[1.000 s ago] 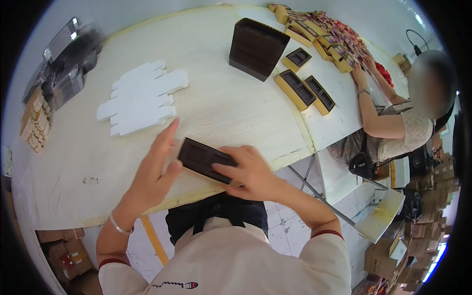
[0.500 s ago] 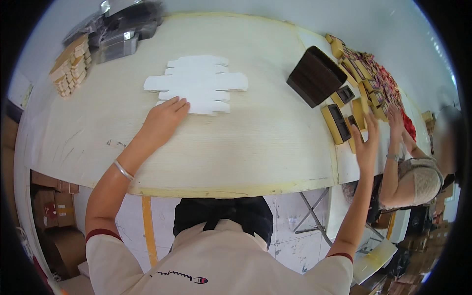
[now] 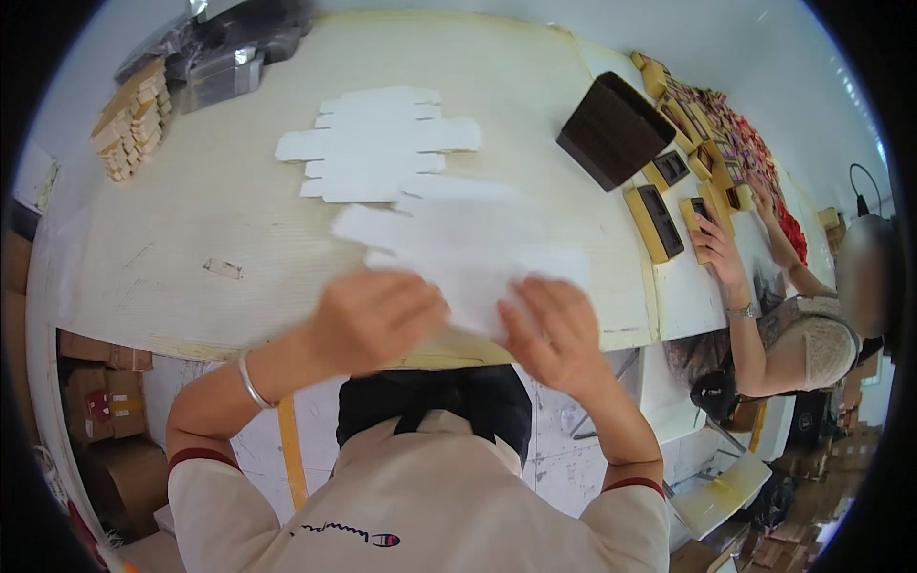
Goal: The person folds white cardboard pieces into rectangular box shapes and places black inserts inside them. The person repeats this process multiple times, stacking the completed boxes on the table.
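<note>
A flat white box blank with slotted flaps is tilted over the near middle of the table, smeared by motion. My left hand is closed at its near left edge, with fingers blurred. At its near right part my right hand grips the card between thumb and fingers. Farther off lie more flat white box blanks, stacked with their flaps spread.
Right of centre stands a dark brown box. Beside it are yellow boxes with dark inserts and a heap of small red packets. A co-worker's hand holds one box. Folded cartons and plastic-wrapped stacks sit far left.
A white blank has come off the stack toward me. My right hand has moved left from the yellow boxes to it, and my left hand has come nearer. The co-worker now holds a yellow box.
</note>
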Tool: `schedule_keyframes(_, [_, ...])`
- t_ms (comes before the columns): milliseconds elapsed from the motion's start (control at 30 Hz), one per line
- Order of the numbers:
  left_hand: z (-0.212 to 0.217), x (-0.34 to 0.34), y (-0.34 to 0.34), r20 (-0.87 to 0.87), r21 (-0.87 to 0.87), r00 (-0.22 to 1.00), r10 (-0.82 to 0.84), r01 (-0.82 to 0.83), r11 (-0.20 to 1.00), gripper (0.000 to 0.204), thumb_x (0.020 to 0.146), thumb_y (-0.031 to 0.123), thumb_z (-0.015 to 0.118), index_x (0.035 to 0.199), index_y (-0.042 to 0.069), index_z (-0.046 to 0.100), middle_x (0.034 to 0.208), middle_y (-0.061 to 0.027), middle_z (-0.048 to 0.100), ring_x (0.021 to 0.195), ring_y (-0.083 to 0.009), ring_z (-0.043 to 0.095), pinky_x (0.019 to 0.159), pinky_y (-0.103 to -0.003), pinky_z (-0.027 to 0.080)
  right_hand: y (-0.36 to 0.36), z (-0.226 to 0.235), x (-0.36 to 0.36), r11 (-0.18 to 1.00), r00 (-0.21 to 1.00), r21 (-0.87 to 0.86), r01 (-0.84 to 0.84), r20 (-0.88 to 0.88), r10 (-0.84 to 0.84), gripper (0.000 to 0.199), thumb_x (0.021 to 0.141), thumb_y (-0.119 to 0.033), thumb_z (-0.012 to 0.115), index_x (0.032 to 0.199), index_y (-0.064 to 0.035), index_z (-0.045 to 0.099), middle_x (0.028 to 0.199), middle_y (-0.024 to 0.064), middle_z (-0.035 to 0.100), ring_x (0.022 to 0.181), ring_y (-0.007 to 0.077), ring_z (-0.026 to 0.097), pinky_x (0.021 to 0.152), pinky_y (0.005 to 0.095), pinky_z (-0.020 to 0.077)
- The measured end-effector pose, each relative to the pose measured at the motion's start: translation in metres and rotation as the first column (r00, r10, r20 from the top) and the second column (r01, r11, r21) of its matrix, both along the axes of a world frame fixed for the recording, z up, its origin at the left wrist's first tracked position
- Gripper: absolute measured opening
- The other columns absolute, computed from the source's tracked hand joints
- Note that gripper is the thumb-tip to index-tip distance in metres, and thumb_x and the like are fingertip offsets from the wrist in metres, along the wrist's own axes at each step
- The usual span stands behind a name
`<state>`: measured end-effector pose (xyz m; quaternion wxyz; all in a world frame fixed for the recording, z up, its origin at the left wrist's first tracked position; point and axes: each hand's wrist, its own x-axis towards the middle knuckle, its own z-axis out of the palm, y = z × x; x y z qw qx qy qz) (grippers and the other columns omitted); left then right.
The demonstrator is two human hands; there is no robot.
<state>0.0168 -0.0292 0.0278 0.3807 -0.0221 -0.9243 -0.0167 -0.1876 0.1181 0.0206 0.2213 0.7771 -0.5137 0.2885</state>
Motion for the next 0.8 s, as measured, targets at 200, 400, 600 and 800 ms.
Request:
schedule_keyframes(200, [-0.019, -0.027, 0.024, 0.446, 0.767, 0.877, -0.179, -0.271, 0.581, 0.032, 0.075, 0.01, 0.071, 0.104, 0.009, 0.059, 0.088, -0.0062, 0.064, 0.08, -0.0243, 0.064, 0.066, -0.033, 0.051, 0.027, -0.029, 0.009, 0.834, 0.697, 0.549, -0.055, 0.619, -0.362, 0.031, 0.077, -0.008, 0.071, 0.107, -0.0051, 0.064, 0.098, 0.016, 0.059, 0.081, 0.0297, 0.057, 0.07, 0.0378, 0.0491])
schedule_keyframes(400, [-0.036, -0.035, 0.026, 0.342, 0.15, 0.933, 0.113, -0.173, 0.973, 0.032, 0.073, 0.021, 0.072, 0.1, 0.009, 0.06, 0.098, -0.0055, 0.055, 0.097, -0.0245, 0.053, 0.082, -0.035, 0.046, 0.025, -0.038, 0.007, 0.955, 0.985, 0.288, 0.066, 0.133, -0.108, 0.038, 0.075, -0.015, 0.073, 0.108, 0.0004, 0.062, 0.112, 0.0162, 0.053, 0.099, 0.0318, 0.053, 0.08, 0.0402, 0.0462])
schedule_keyframes(600, [-0.045, 0.001, 0.05, 0.376, 0.16, 0.925, -0.054, -0.008, 0.987, 0.032, 0.072, 0.023, 0.072, 0.097, 0.006, 0.063, 0.09, -0.0051, 0.055, 0.086, -0.0227, 0.056, 0.072, -0.031, 0.048, 0.05, -0.05, 0.023, 0.957, 0.998, 0.287, 0.036, 0.047, -0.051, 0.04, 0.077, -0.013, 0.069, 0.11, 0.0074, 0.059, 0.103, 0.0129, 0.055, 0.093, 0.0269, 0.055, 0.077, 0.0364, 0.046])
schedule_keyframes(800, [-0.034, -0.025, 0.022, 0.449, 0.36, 0.89, -0.079, -0.099, 0.928, 0.014, 0.076, 0.018, 0.067, 0.077, 0.005, 0.06, 0.075, -0.0048, 0.054, 0.073, -0.0217, 0.055, 0.06, -0.034, 0.045, 0.022, -0.027, 0.018, 0.821, 0.902, 0.564, 0.082, 0.308, -0.302, 0.005, 0.079, 0.0, 0.062, 0.079, -0.0019, 0.058, 0.077, 0.0122, 0.055, 0.072, 0.0324, 0.056, 0.061, 0.0405, 0.0453])
